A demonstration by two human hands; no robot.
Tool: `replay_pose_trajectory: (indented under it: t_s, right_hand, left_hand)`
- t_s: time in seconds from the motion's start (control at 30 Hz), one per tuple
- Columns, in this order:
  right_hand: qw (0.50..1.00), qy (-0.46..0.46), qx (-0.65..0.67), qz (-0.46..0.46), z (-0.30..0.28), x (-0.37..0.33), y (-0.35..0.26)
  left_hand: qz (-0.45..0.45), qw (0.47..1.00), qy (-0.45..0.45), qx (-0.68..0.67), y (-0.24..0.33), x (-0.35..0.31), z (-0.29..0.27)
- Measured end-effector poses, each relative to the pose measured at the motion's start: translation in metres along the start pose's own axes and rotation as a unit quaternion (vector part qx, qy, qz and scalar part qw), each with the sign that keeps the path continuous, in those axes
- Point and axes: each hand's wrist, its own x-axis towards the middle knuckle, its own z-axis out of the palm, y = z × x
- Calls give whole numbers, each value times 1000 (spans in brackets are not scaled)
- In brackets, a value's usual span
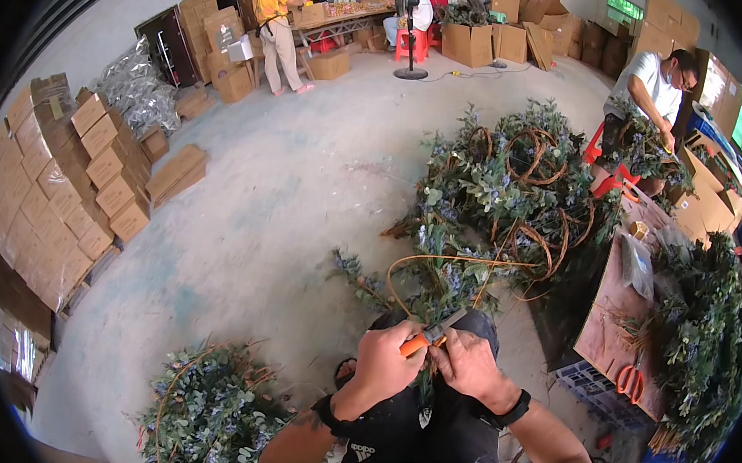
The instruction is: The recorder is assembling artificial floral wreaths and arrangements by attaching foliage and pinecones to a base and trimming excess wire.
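Observation:
Both my hands meet above my lap. My left hand is closed around the orange handle of a cutting tool, whose grey blade points up and right. Close beside it my right hand is also closed, its fingertips at the tool; what it grips is hidden. An artificial leafy garland with small blue flowers runs from beyond my knees to my hands, and greenery shows below them. A thin tan cane bends in a loop just ahead of the hands.
A big heap of garlands with twig rings lies ahead right, another pile at lower left. Orange-handled scissors rest on the bench at right. Cartons stack at left. A person handles greenery at far right; others sit farther back.

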Motion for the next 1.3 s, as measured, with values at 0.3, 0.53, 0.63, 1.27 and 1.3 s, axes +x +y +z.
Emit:
replay_pose_trajectory:
  t_s: [0.3, 0.53, 0.63, 1.27, 1.3]
  right_hand:
    - [1000, -2, -7, 19, 1, -5, -1]
    - [1000, 5, -15, 26, 1, 8, 7]
    - [1000, 4, -6, 22, 5, 7, 6]
    - [999, 9, -3, 38, -1, 3, 2]
    - [999, 7, -1, 32, -1, 4, 2]
  left_hand:
    - [-197, 922, -199, -268, -17, 36, -15]
    - [-219, 892, -142, -370, -27, 34, -11]
    - [-110, 971, -82, -197, -40, 20, -25]
    - [275, 888, 105, 353, -84, -10, -23]
    - [285, 877, 129, 364, -85, -10, -22]
